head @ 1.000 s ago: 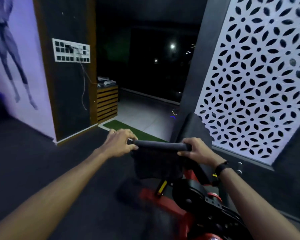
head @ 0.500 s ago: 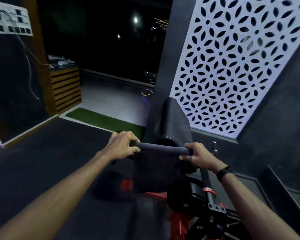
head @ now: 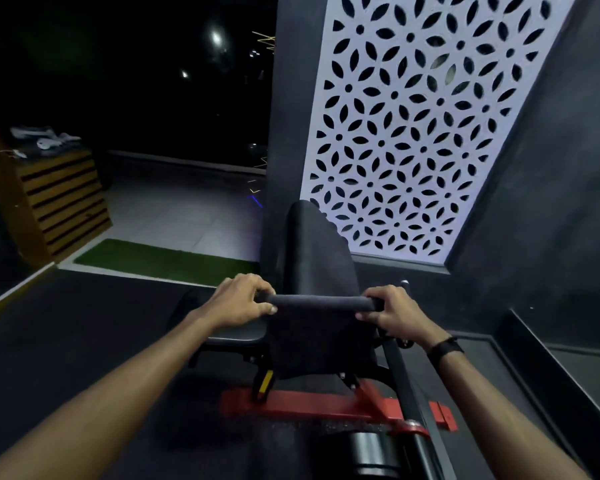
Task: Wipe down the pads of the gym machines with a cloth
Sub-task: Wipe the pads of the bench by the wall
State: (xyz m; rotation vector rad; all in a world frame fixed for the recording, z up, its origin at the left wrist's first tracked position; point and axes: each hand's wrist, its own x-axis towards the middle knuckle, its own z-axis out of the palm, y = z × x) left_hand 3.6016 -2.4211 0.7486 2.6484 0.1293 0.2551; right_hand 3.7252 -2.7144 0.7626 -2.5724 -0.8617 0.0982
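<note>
A dark grey cloth (head: pixel 317 337) hangs stretched between my two hands, its top edge rolled into a tight bar. My left hand (head: pixel 238 301) grips the left end of that roll and my right hand (head: pixel 394 311) grips the right end. Behind the cloth stands the machine's upright black back pad (head: pixel 314 251), and a black seat pad (head: pixel 236 332) shows low at the left, partly hidden by my left hand and the cloth. The machine's red base frame (head: pixel 312 403) lies on the floor below.
A black bar (head: pixel 400 379) runs down from my right hand to a weight plate (head: pixel 371 452). A white patterned lattice panel (head: pixel 413 133) and dark walls stand behind the machine. A wooden slatted cabinet (head: pixel 63 199) and a green mat (head: pixel 160 259) lie to the left.
My view has swung right and closer to the machine, so the back pad now stands straight ahead. Both hands keep the same grip on the stretched cloth.
</note>
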